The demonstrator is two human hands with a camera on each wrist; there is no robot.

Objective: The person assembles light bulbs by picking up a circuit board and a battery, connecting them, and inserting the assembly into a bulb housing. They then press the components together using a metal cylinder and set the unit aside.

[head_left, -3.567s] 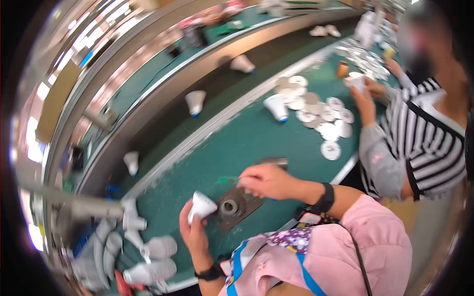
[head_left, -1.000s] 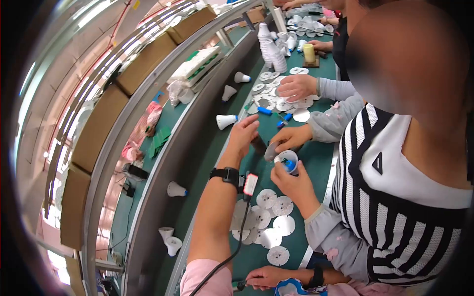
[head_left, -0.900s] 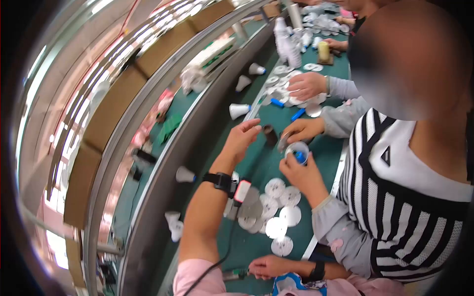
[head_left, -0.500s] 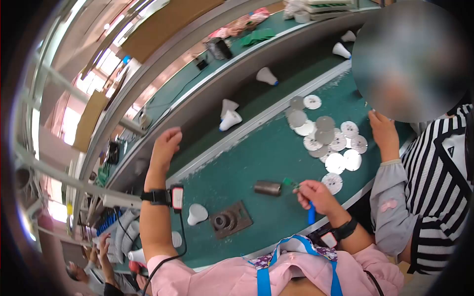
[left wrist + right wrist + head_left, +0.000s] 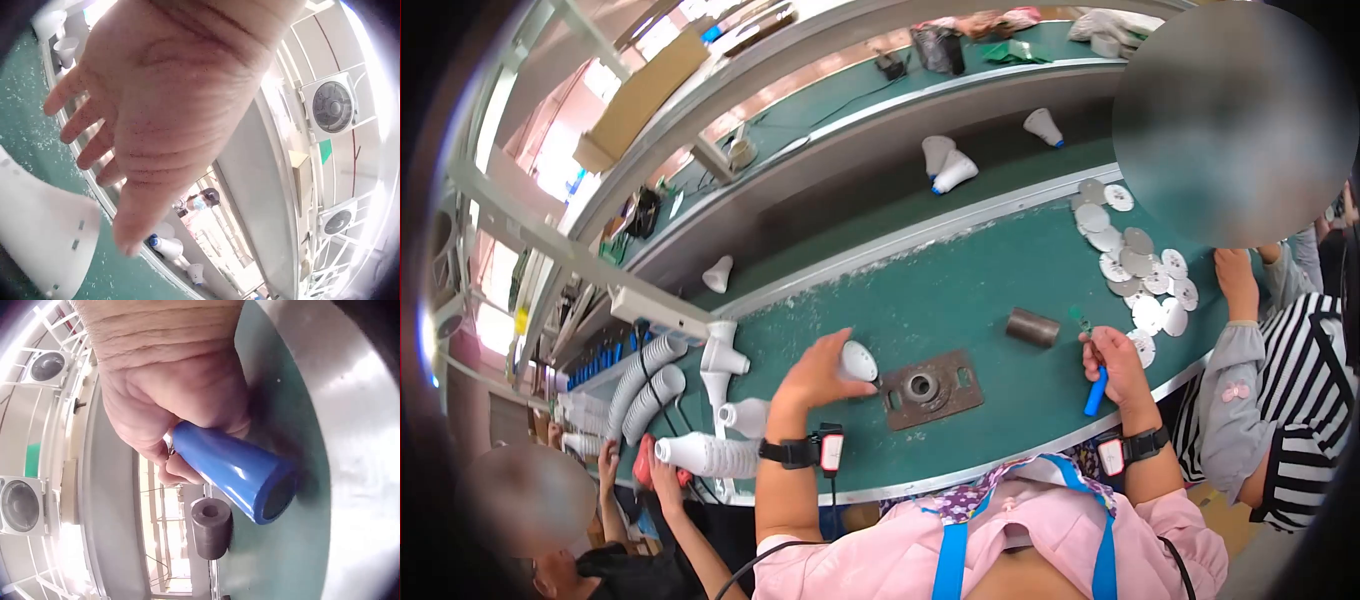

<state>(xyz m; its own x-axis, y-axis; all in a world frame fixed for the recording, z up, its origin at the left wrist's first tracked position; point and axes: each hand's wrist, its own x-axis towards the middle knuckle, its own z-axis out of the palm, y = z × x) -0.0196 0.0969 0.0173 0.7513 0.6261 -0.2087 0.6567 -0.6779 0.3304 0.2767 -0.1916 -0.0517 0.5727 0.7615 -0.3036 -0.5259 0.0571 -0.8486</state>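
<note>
My left hand [image 5: 815, 375] reaches over the green bench with thumb and fingers spread around a white cone-shaped lamp housing [image 5: 860, 362]. In the left wrist view a gap shows between the thumb and the white housing [image 5: 50, 228], whose rim has small slots. At the right, my right hand [image 5: 1118, 362] pinches a wired part: a green circuit board [image 5: 1080, 318] sticks out beyond the fingertips, and a blue cylindrical battery [image 5: 1096, 392] hangs below. The right wrist view shows the blue battery [image 5: 231, 472] against the palm; the wires are mostly hidden by the fingers.
A metal fixture plate [image 5: 900, 405] with a raised ring lies between the hands, a dark metal cylinder [image 5: 1032, 327] behind it. Perforated white discs [image 5: 1147, 315] spread at right. Stacked white housings [image 5: 700, 455] stand left. Beyond the ledge, a conveyor [image 5: 830, 230] carries housings. People work on both sides.
My left hand has come back from far right, over the conveyor, to the white housing on the bench. The right hand keeps its hold on the battery and board. The head view has swung left.
</note>
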